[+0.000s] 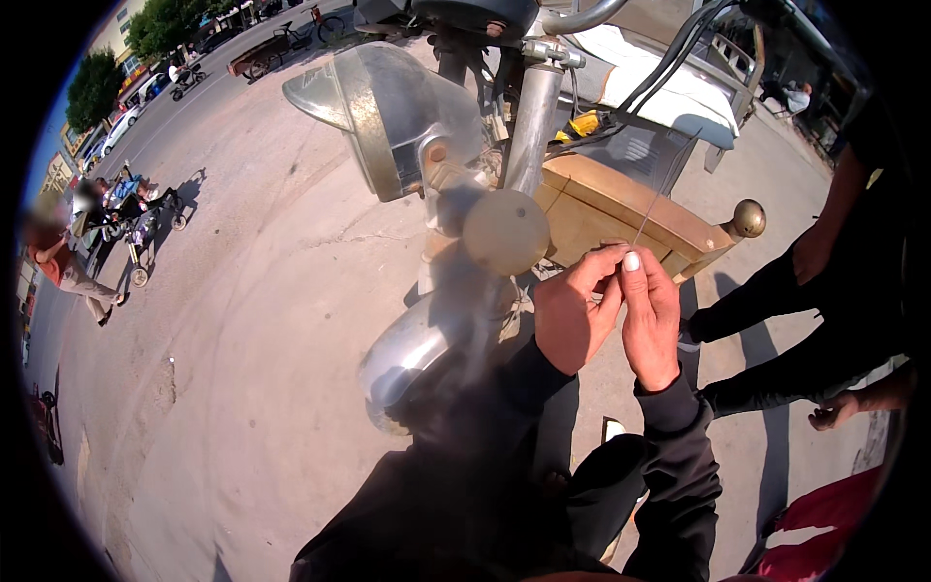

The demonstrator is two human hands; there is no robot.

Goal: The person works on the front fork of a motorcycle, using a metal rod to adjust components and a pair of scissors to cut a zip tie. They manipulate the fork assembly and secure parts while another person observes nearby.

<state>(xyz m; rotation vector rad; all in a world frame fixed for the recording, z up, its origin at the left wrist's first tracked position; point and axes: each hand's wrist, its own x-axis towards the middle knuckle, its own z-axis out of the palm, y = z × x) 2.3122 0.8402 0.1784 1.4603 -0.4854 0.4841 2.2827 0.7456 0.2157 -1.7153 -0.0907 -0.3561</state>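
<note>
So it's a really skinny strand (pixel 649 208), kinda greyish, and I honestly can't tell if it's wire or thread at this size. Its lower end is pinched at the fingertips where the left hand (pixel 582 308) and right hand (pixel 650 320) meet, so whatever's inside the grip is hidden. From there it sticks up into the air, nearly straight, leaning off to the right. The far tip's too faint to make out.
</note>
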